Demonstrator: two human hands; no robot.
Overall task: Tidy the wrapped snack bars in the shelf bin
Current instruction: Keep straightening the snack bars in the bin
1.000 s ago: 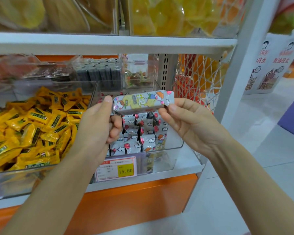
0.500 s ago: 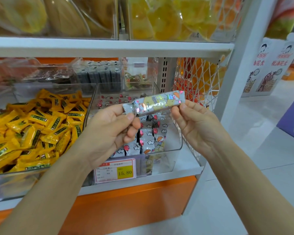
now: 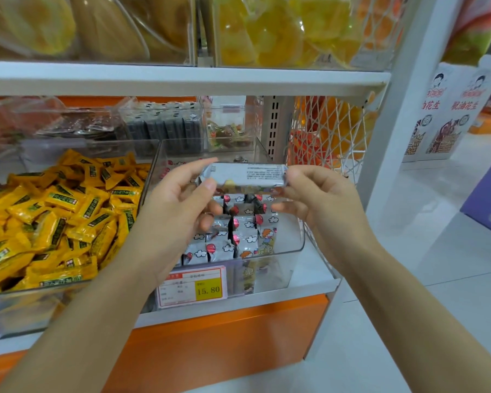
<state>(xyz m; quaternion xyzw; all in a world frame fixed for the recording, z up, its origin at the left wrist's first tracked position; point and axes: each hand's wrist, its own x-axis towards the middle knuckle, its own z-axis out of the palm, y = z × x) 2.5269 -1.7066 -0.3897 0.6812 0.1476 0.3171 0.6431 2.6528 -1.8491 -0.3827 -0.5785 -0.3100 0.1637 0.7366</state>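
Shop shelf (image 3: 267,299), clear bin (image 3: 301,236) at right. Left hand (image 3: 176,211), right hand (image 3: 321,202) pinch bar (image 3: 247,174) by ends, above bin. Bar now flipped, print side up; likely ready to slot in.

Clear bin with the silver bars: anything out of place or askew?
One snack bar is out of the clear bin, pinched at its ends by the left hand and right hand above it, text side to camera. Inside, a front-right bar seems to face differently from the packed rows.
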